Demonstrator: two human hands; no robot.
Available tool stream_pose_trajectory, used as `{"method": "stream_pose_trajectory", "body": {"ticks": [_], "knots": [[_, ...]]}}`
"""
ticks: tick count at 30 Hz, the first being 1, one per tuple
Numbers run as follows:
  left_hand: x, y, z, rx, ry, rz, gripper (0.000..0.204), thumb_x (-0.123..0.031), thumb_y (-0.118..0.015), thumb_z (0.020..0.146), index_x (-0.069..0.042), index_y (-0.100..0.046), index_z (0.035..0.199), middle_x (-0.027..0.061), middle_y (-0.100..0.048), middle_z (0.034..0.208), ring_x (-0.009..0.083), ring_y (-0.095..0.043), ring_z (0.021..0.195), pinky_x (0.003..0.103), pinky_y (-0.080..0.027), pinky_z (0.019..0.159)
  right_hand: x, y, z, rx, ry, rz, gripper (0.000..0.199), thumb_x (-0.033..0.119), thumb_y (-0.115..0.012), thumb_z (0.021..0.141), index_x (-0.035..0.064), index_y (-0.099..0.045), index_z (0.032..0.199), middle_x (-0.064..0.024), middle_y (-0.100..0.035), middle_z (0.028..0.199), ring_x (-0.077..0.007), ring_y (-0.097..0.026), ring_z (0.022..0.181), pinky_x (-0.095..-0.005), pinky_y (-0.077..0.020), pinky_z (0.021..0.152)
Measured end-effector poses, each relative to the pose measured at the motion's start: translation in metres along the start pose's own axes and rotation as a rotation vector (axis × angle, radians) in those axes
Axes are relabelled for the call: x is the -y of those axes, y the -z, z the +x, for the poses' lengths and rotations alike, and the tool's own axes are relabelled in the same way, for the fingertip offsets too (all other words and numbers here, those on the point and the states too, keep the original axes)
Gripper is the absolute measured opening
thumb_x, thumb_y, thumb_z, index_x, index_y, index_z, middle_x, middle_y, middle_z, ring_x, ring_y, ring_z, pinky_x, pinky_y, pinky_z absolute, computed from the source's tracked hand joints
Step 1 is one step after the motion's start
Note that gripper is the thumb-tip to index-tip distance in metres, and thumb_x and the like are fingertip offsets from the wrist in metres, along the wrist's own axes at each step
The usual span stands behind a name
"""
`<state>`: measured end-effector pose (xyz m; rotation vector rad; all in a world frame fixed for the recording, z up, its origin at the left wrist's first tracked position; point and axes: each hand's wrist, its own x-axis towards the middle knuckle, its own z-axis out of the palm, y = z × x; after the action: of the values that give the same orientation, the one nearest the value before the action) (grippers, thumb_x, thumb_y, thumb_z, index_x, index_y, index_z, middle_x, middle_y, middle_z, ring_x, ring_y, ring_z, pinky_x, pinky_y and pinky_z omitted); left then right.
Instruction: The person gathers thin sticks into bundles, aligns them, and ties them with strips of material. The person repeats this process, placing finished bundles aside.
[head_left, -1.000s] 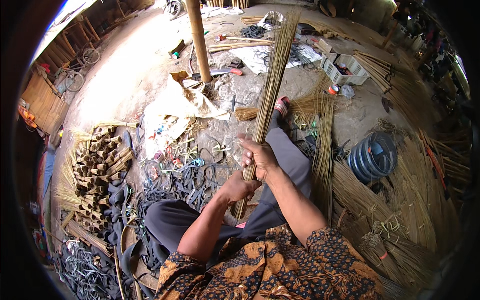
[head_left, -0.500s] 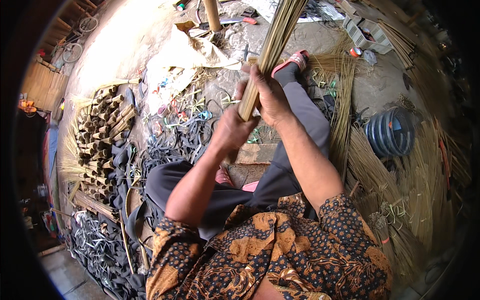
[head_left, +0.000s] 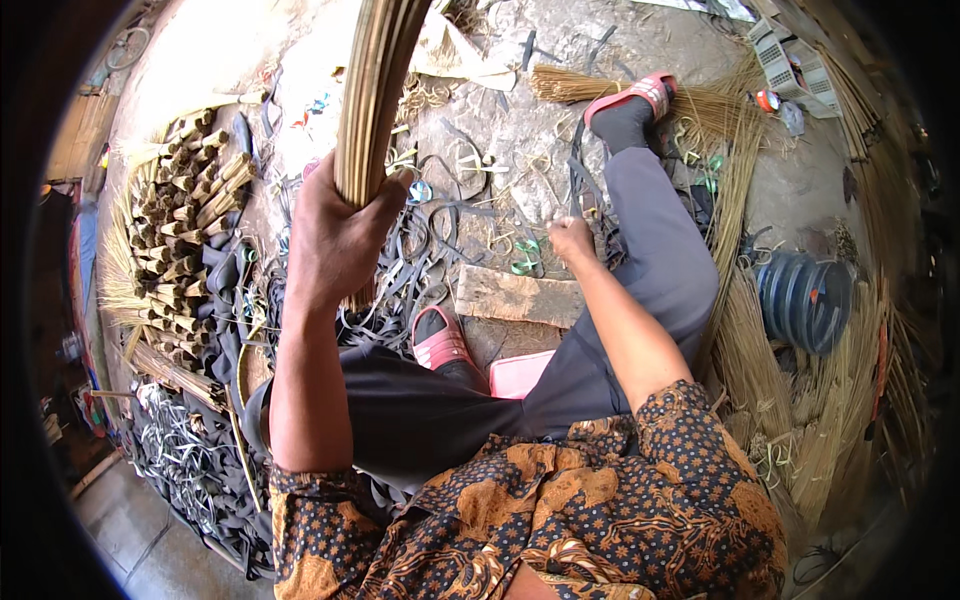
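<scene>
My left hand grips a thick bundle of broom sticks near its lower end. The bundle stands almost upright and runs out past the top of the picture; a bit of its butt end shows below my wrist. My right hand is apart from the bundle, closed beside my outstretched leg. From its fist rises a dark strip, rubber-like in look. A flat wooden board lies between my legs, just below my right hand.
Tied stick bundles are stacked at the left, above a heap of grey strips. Loose black strips litter the floor ahead. Right of my leg stand a blue ribbed plastic container, long loose sticks and a grey crate.
My right hand has let go of the stick bundle and moved right and down to a dark strip. My left hand has carried the bundle leftward. The view has shifted slightly.
</scene>
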<state>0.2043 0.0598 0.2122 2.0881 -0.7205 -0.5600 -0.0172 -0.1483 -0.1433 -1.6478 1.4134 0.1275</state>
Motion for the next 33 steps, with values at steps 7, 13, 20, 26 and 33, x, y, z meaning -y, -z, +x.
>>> {"method": "stream_pose_trajectory", "body": {"ticks": [7,13,20,26,33], "knots": [[0.009,0.005,0.003,-0.09,0.1,-0.042,0.024,-0.02,-0.078,0.094,-0.006,-0.059,0.089,-0.0043,-0.054,0.065,0.0047,-0.048,0.056,0.025,-0.039,0.052,-0.029,-0.054,-0.005,0.13,-0.164,-0.511,0.035,0.028,-0.078,0.086,0.0035,-0.076,0.111,-0.0209,-0.072,0.121,-0.0358,-0.069,0.117,-0.045,-0.055,0.099],[0.015,0.006,0.004,-0.099,0.184,-0.093,0.025,-0.02,-0.081,0.091,-0.002,-0.064,0.094,-0.0041,-0.058,0.067,0.0043,-0.05,0.061,0.025,-0.044,0.057,-0.01,-0.052,-0.015,0.132,-0.12,-0.459,0.032,0.025,-0.071,0.086,0.005,-0.074,0.111,-0.0214,-0.073,0.117,-0.0377,-0.069,0.113,-0.0469,-0.0547,0.096],[0.017,0.01,-0.005,-0.118,0.152,-0.129,0.024,-0.019,-0.08,0.092,-0.003,-0.062,0.091,-0.0048,-0.057,0.067,0.0044,-0.048,0.061,0.025,-0.041,0.056,-0.017,-0.015,0.009,-0.041,-0.155,-0.282,0.03,0.024,-0.075,0.088,0.0073,-0.072,0.112,-0.0245,-0.071,0.118,-0.0395,-0.069,0.114,-0.0475,-0.0538,0.098],[0.02,0.011,-0.008,-0.151,0.057,-0.099,0.025,-0.02,-0.077,0.096,-0.008,-0.057,0.085,-0.0057,-0.051,0.062,0.0029,-0.046,0.052,0.022,-0.035,0.049,-0.065,0.001,0.045,-0.34,-0.176,-0.366,0.041,0.027,-0.081,0.083,0.0042,-0.067,0.114,-0.0211,-0.073,0.111,-0.0393,-0.069,0.109,-0.0459,-0.0533,0.095],[0.018,0.007,0.002,-0.142,0.165,-0.132,0.026,-0.018,-0.08,0.092,-0.003,-0.061,0.084,-0.0037,-0.057,0.066,0.0049,-0.049,0.061,0.026,-0.042,0.056,-0.06,-0.006,0.052,-0.13,-0.041,-0.308,0.025,0.026,-0.073,0.081,0.0024,-0.074,0.09,-0.0213,-0.076,0.094,-0.0356,-0.074,0.09,-0.0441,-0.0567,0.085]]}}
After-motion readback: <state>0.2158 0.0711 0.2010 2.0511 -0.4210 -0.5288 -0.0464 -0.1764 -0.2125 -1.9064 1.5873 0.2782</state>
